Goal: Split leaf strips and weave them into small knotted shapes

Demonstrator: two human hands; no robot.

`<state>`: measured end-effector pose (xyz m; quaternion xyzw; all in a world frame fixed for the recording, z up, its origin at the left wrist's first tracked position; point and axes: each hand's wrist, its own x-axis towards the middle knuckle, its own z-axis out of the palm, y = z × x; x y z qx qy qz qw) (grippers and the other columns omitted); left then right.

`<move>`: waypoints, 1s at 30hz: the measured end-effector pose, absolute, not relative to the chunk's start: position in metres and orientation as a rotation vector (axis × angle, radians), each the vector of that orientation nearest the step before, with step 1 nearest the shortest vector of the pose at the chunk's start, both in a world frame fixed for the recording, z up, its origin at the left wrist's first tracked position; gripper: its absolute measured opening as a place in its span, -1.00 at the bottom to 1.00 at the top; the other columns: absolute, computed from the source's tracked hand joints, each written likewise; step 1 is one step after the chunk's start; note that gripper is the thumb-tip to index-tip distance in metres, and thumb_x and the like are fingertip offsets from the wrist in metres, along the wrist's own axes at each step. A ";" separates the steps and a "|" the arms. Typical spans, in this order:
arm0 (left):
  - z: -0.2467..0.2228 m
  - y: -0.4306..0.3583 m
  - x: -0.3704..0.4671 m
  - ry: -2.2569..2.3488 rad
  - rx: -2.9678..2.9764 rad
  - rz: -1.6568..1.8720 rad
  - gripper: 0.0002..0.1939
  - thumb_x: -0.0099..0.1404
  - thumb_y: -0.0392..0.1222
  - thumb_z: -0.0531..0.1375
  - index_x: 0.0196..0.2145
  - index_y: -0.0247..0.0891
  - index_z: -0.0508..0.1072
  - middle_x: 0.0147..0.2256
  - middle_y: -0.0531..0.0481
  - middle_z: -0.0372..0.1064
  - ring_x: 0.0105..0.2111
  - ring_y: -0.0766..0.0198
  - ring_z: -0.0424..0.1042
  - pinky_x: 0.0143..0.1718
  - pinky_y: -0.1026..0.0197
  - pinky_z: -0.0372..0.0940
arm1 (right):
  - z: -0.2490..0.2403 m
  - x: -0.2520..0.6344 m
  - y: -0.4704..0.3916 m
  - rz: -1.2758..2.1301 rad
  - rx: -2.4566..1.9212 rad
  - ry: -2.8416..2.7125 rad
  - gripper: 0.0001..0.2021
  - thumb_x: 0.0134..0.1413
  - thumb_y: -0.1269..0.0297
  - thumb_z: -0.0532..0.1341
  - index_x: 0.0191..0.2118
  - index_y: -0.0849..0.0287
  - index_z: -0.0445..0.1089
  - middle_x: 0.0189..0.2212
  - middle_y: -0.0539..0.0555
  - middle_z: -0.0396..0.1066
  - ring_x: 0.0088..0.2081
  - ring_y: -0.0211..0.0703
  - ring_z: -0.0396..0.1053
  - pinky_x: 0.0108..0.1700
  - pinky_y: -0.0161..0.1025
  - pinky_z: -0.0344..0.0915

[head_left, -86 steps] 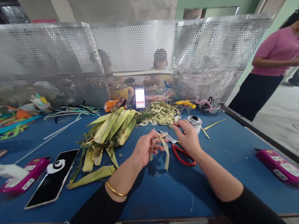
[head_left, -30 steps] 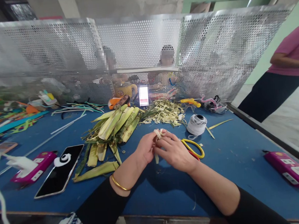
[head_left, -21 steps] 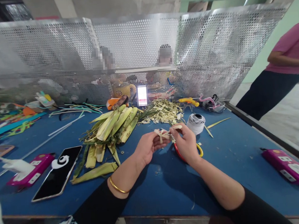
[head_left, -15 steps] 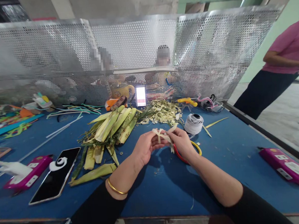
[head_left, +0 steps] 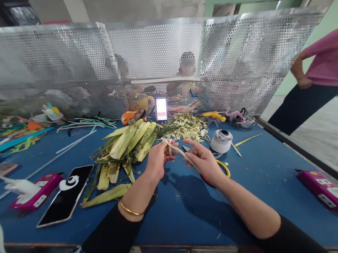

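My left hand point(head_left: 157, 158) pinches the knotted end of a pale husk strip point(head_left: 180, 151) above the middle of the table. The strip runs across to my right hand point(head_left: 202, 160), whose thumb and fingers close on its other end. Under my right hand lie scissors point(head_left: 226, 168) with red and yellow handles, partly hidden by it; their blade tips show between the hands. Green corn husks point(head_left: 131, 142) are heaped left of my left hand. A spool of white thread point(head_left: 221, 141) stands just beyond my right hand.
Husk scraps point(head_left: 188, 126) lie behind my hands, near a lit phone point(head_left: 161, 108) and a yellow glue gun point(head_left: 214, 116). At left are a dark phone point(head_left: 65, 195) and a magenta power strip point(head_left: 37, 191); another power strip point(head_left: 326, 190) is at right. A person point(head_left: 323, 61) stands beyond the table.
My hands have moved apart, drawing the husk strip out between them; before, they were close together around its knot. The person at right has shifted their arms.
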<state>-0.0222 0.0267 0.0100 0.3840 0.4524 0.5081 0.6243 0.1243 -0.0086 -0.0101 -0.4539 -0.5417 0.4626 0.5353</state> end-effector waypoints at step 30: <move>0.008 0.016 -0.017 1.000 1.056 0.759 -0.77 0.19 -0.23 0.10 -0.45 -0.39 0.51 -0.52 -0.09 0.46 -0.64 0.41 0.32 -0.62 0.37 0.19 | -0.011 0.148 -0.001 0.883 -1.274 -1.677 -0.75 0.10 0.17 0.11 -0.15 0.17 0.36 -0.60 -0.10 0.23 -0.56 -0.28 0.16 -0.49 -0.32 0.11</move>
